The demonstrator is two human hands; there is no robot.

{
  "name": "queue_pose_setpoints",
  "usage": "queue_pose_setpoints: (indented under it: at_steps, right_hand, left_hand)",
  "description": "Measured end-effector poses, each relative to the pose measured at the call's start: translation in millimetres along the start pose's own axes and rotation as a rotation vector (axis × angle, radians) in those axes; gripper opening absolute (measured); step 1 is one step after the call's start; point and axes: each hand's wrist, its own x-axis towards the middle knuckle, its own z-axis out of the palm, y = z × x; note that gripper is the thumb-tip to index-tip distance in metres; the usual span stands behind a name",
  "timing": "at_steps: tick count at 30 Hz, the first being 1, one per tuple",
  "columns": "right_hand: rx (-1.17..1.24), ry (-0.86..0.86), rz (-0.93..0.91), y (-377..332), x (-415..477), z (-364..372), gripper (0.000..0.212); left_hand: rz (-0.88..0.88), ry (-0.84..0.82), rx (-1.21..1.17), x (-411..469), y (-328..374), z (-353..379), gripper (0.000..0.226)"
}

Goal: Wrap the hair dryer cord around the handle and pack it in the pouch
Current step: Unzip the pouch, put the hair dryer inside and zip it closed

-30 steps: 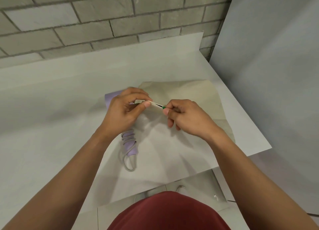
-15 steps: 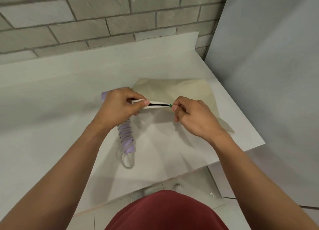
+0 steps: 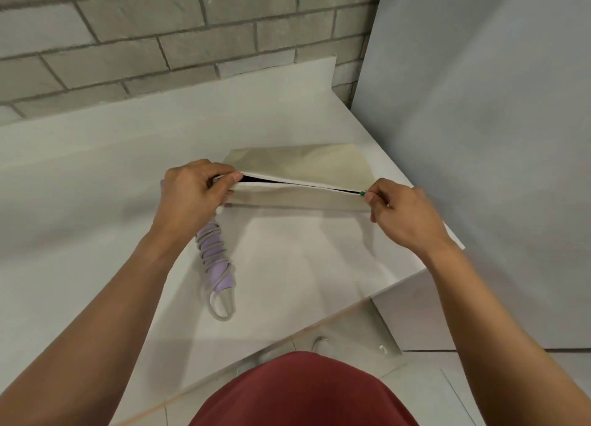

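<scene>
At nine o'clock of the pouch (image 3: 303, 166), my left hand (image 3: 192, 192) pinches its corner. The hair dryer (image 3: 215, 259) lies on the table (image 3: 96, 169) under that wrist, handle toward six o'clock, cord (image 3: 220, 310) wound round it. At three o'clock, well apart, my right hand (image 3: 399, 214) pinches the green zipper pull (image 3: 362, 193). The mouth gapes narrowly, so I judge the dryer could snag going in and the loose cord loop could slip off.
</scene>
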Motion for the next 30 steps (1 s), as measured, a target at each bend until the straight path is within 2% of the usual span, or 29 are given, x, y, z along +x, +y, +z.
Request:
queue_pose_setpoints:
  at_steps: [10, 13, 15, 17, 19, 21, 23, 27, 30]
  right_hand:
    - [0.003, 0.069, 0.249, 67.6, -10.7, -21.4, 0.017]
    - [0.001, 0.018, 0.319, 78.3, -14.3, -21.3, 0.018]
    - [-0.142, -0.046, 0.328, 74.1, -17.7, -18.7, 0.019]
    - [-0.227, 0.052, 0.159, 57.7, -20.6, -11.8, 0.036]
    - [-0.024, 0.184, -0.123, 20.5, -26.1, -2.1, 0.031]
    - [0.107, 0.128, -0.395, -20.4, -28.1, 13.0, 0.022]
    - [0.138, 0.038, -0.522, -45.4, -24.7, 35.2, 0.023]
    - [0.139, -0.003, -0.486, -50.0, -15.3, 74.9, 0.021]
    - [0.070, 0.171, -0.374, -42.7, -10.3, 87.0, 0.031]
  left_hand:
    - [-0.016, -0.010, -0.010, -3.4, -8.6, -1.0, 0.012]
    - [0.007, -0.032, 0.007, -7.0, -8.7, 3.2, 0.010]
    - [-0.035, -0.051, -0.022, -6.9, -6.5, 6.5, 0.010]
    - [-0.070, -0.067, -0.038, -5.2, -2.3, 7.8, 0.009]
    - [-0.070, -0.098, -0.076, -5.4, 4.0, 8.4, 0.009]
    - [-0.089, -0.126, -0.138, -6.5, 9.5, 9.5, 0.010]
    - [-0.110, -0.126, -0.165, -7.3, 14.9, 10.3, 0.010]
    - [-0.177, -0.076, -0.255, -7.0, 18.9, 9.0, 0.009]
    - [-0.287, -0.150, -0.403, -8.8, 17.8, 5.1, 0.013]
